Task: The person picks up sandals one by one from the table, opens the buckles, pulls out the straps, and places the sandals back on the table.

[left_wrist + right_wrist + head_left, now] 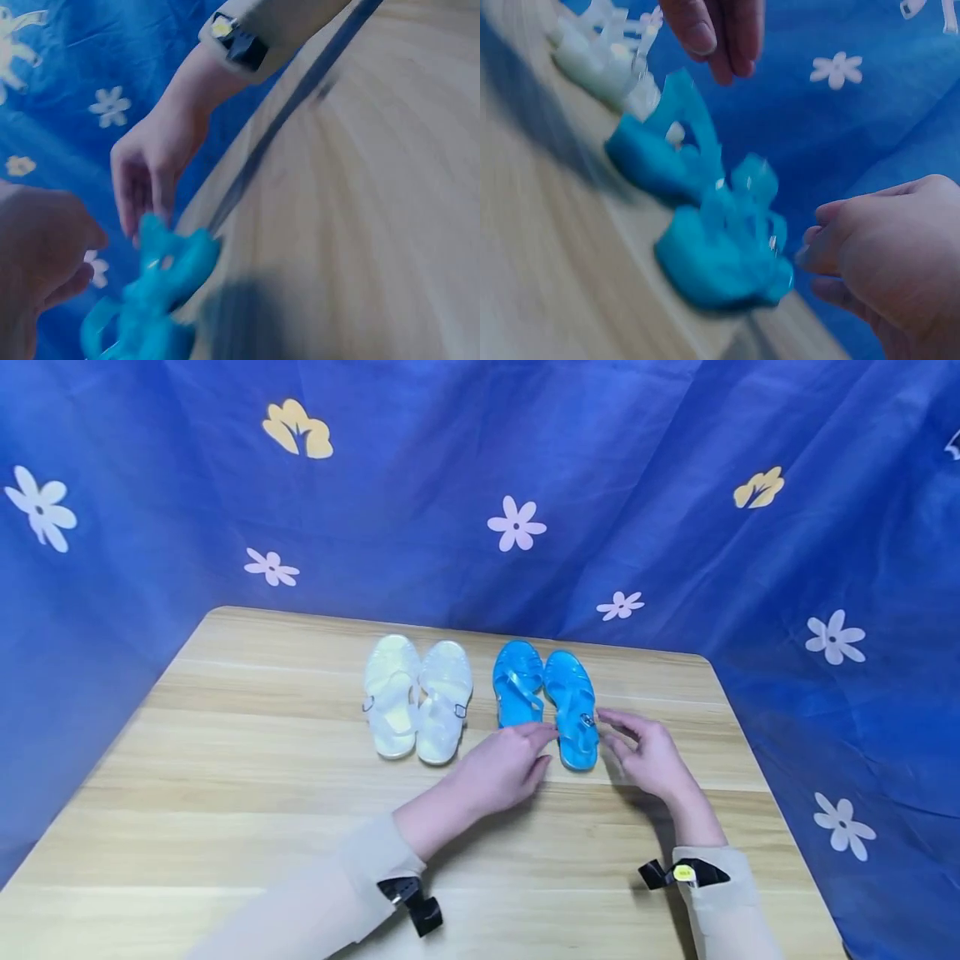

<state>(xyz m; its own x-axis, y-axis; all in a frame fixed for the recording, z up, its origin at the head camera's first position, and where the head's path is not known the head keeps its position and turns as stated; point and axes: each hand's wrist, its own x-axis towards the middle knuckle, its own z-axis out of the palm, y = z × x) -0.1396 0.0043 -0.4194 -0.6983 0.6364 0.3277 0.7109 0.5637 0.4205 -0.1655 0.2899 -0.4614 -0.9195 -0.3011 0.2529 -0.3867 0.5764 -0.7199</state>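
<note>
Head view: 2 glossy blue strappy jelly-plastic sandals (572, 681) on smooth pale wood-grain table (225, 777), beside 2 milky-white jelly-plastic sandals (393, 660). L hand (502, 766) by blue heels, R hand (652, 756) at R blue sandal's outer edge; fingers loose, neither clamped on anything.

L wrist view: curvy blue plastic, blurred; R hand just behind, contact unclear.

R wrist view: rounded blue heels; L hand above, fingertips apart from plastic.
</note>
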